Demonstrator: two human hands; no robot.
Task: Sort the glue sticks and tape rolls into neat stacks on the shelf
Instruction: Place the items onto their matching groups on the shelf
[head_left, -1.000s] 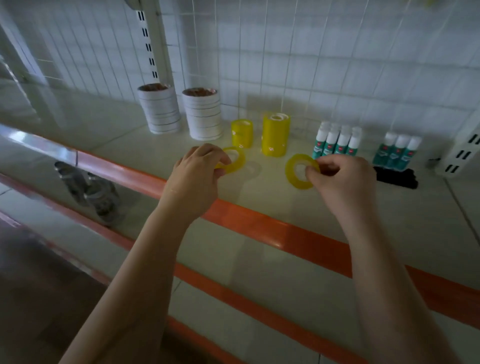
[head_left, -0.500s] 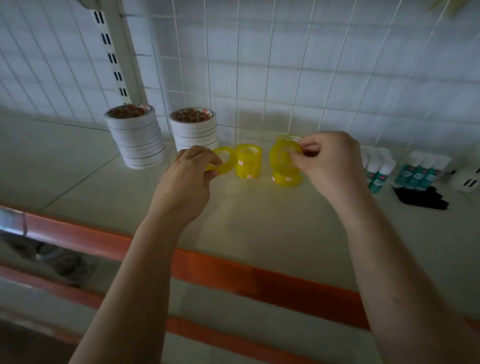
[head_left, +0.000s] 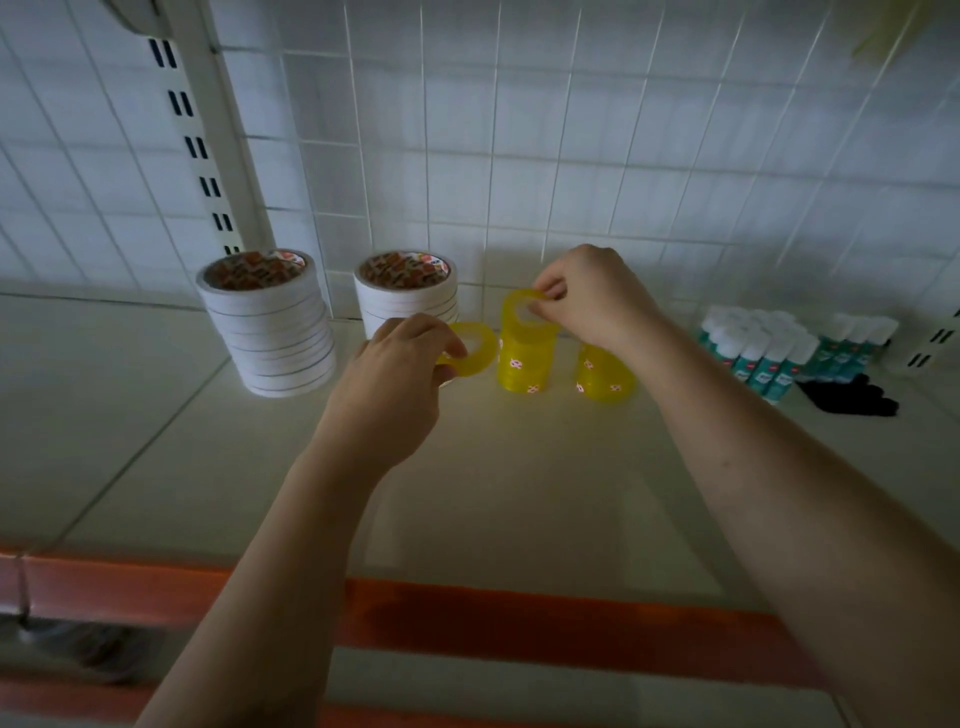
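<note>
1. A white slotted upright (head_left: 200, 140) stands against the tiled wall at the back of the shelf (head_left: 519, 493), up and to the left of the left yellow stack.
2. Far left of the left yellow stack, a tall pile of white tape rolls (head_left: 270, 325) leans slightly and stands on the shelf.
3. A second pile of white tape rolls (head_left: 408, 291) stands just left of and behind the left yellow stack, its lower front hidden by the left hand.
4. The left hand (head_left: 389, 384) pinches one yellow tape roll (head_left: 470, 348) between thumb and fingers, holding it tilted in the air just left of the left yellow stack.
5. The left yellow stack (head_left: 524, 358) of yellow rolls stands upright on the shelf, near the back wall.
6. The right hand (head_left: 592, 301) grips a second yellow roll (head_left: 522, 306) by its rim, at the top of the left yellow stack; whether it already rests there I cannot tell.
7. A shorter yellow stack (head_left: 605, 382) stands just right of the left yellow stack, partly hidden by the right forearm.
8. Well to the right of the left yellow stack, glue sticks (head_left: 769, 353) with white caps and teal bodies stand upright in close rows.
9. A black object (head_left: 852, 400), too dark to identify, lies in front of the glue sticks.
10. An orange edge strip (head_left: 519, 618) runs along the shelf front, well forward of the left yellow stack.
</note>
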